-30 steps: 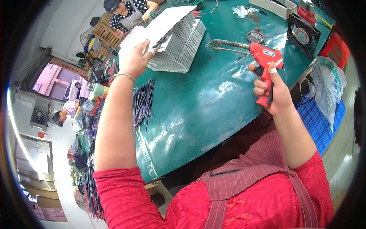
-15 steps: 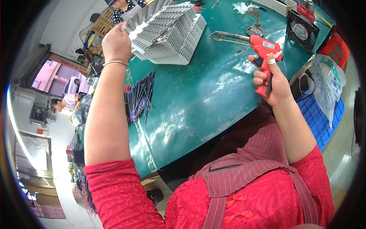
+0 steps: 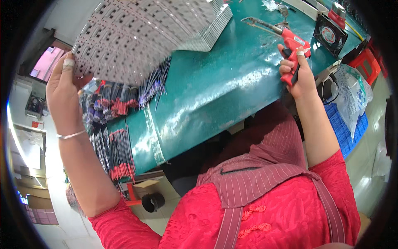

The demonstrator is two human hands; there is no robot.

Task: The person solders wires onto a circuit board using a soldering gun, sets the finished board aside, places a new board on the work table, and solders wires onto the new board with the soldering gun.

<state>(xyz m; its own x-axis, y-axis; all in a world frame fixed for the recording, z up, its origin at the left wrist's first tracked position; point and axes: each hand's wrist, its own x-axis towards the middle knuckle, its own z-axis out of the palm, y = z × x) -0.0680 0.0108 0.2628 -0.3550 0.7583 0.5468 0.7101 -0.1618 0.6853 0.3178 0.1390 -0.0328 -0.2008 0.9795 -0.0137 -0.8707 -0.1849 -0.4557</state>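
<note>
My left hand [image 3: 64, 93], with white tape on a finger, is closed on the near left edge of a large pale panel of circuit boards [image 3: 128, 37] dotted with dark components. The panel is raised above the table, tilted and blurred by motion. Partly hidden behind it is a stack of similar pale panels [image 3: 209, 37]. Closed round the handle of a red soldering gun [image 3: 295, 43] is my right hand [image 3: 304, 76], which also has tape on it. The gun's metal tip points up and left over the green table, apart from the panel.
Bundles of dark wires with red ends [image 3: 120, 153] and other wire bundles [image 3: 118, 97] lie on the left of the green table [image 3: 207, 91]. At the far right stand a black fan [image 3: 330, 35] and a red container [image 3: 338, 14]. A blue crate [image 3: 342, 133] is beside the table.
My left hand has moved left and towards me, bringing a panel away from the stack. My right hand has shifted slightly right with the soldering gun still held.
</note>
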